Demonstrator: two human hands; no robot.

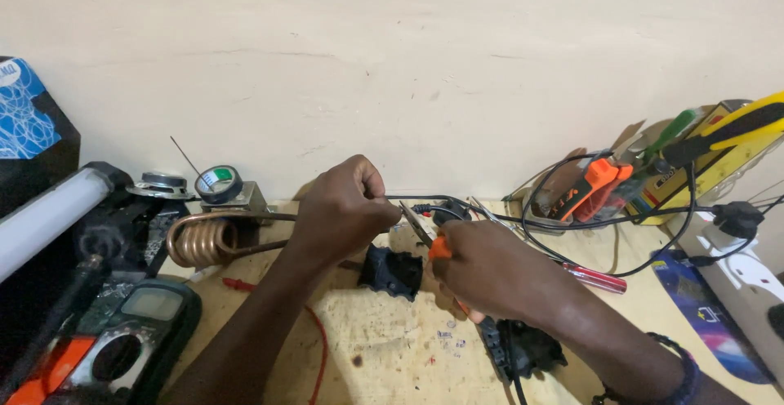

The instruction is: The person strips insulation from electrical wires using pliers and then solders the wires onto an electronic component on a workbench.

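Nearest the camera, at the lower left, a dark multimeter (139, 336) with orange trim lies on the pale wooden table (384, 348), a red lead (314, 348) trailing beside it, and near the bottom edge sits a black plastic part (523, 348). Just beyond, the right hand (486, 270) is closed around the orange-handled pliers (431, 242), whose metal tips point up and left toward the other hand. The left hand (343, 205) is curled into a tight pinch on a thin black wire (425, 199) — the wire runs off to the right from its fingertips. Between and just below the two hands rests a black plug housing (392, 273); whether either hand touches it I cannot tell. To the left a copper coil (200, 240) lies on the table, with a solder reel (218, 183) behind it. Farther right, a red-handled screwdriver (594, 277) lies flat, and against the wall stand a yellow box (702, 172) and orange-handled tools (592, 183) — black cables looping around them.
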